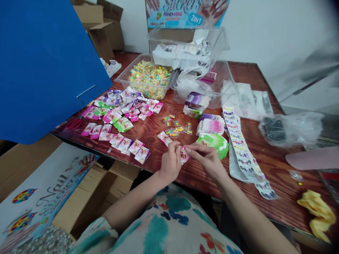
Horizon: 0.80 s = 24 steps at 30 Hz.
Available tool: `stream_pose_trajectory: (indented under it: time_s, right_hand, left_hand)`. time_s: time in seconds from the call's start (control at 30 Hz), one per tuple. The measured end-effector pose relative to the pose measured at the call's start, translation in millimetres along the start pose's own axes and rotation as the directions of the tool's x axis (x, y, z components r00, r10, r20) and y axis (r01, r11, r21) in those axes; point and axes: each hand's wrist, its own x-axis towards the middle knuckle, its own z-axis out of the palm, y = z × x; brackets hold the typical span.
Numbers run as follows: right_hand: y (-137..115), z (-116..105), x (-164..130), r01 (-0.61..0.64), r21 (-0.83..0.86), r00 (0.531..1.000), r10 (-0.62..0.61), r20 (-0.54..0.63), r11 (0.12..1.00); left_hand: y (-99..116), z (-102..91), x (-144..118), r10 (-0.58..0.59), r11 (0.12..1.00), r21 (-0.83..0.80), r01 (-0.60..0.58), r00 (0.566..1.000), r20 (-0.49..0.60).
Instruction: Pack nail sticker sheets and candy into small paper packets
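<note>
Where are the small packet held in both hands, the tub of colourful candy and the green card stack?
small packet [183,155], head view, its pink face between the hands.
tub of colourful candy [149,78], head view, the candy heap.
green card stack [215,141], head view, top card.

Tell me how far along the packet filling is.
Done: a row of filled packets lies at the table edge. In hand: left hand and right hand grip one pink packet. Left: flat sleeves and candy in the tub.

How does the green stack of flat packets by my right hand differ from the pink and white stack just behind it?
The green stack is bright green and fanned out loosely; the pink and white stack is pink-striped and squared up more neatly. The green stack lies nearer the right hand. Both rest on the wooden table.
</note>
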Motion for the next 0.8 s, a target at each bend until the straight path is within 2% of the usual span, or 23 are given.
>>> stream_pose_trajectory:
  time_s: [0.1,0.17,0.23,0.33,0.4,0.5,0.57,0.63,0.8]
  right_hand:
    - [-2.3,4.1,-8.3,0.058,-0.073,0.998,-0.056,0.031,0.996]
    - [0.0,6.0,-14.8,0.045,-0.061,0.999,-0.043,0.031,0.997]
    - [5.4,4.8,-19.6,-0.023,0.013,1.000,0.023,0.012,1.000]
    - [14.6,-1.9,-20.0,-0.211,0.187,0.977,0.206,0.045,0.959]
    - [18.2,-6.1,-17.6,-0.260,0.195,0.965,0.256,0.050,0.946]
    - [19.2,-6.2,-17.3,-0.194,0.062,0.981,0.195,0.002,0.979]
    - [18.4,-0.8,-20.4,-0.178,0.035,0.984,0.177,0.036,0.983]
    - [16.8,7.9,-25.0,-0.197,0.051,0.978,0.193,0.076,0.979]
    - [9.7,28.1,-29.5,-0.160,0.059,0.987,0.158,0.027,0.985]
  left_hand:
    - [5.7,-2.5,-2.1,-0.036,0.999,0.004,0.036,0.999,-0.020]
    - [8.0,-4.0,-5.5,-0.056,0.998,0.031,0.056,0.998,-0.010]
    - [8.5,-5.1,-9.7,-0.042,0.997,0.066,0.041,0.999,0.017]
    - [7.4,-6.5,-13.8,0.060,0.993,0.098,-0.068,0.994,0.089]
    - [7.0,-8.0,-14.6,0.085,0.989,0.109,-0.099,0.988,0.128]
    - [6.3,-11.0,-14.8,-0.004,0.990,0.138,-0.013,0.993,0.121]
    - [4.4,-13.3,-15.4,-0.049,0.989,0.142,0.034,0.993,0.107]
    - [1.0,-16.1,-16.5,-0.055,0.991,0.130,0.041,0.993,0.102]
    - [-6.1,-23.9,-19.1,-0.039,0.997,0.071,0.038,0.999,0.016]
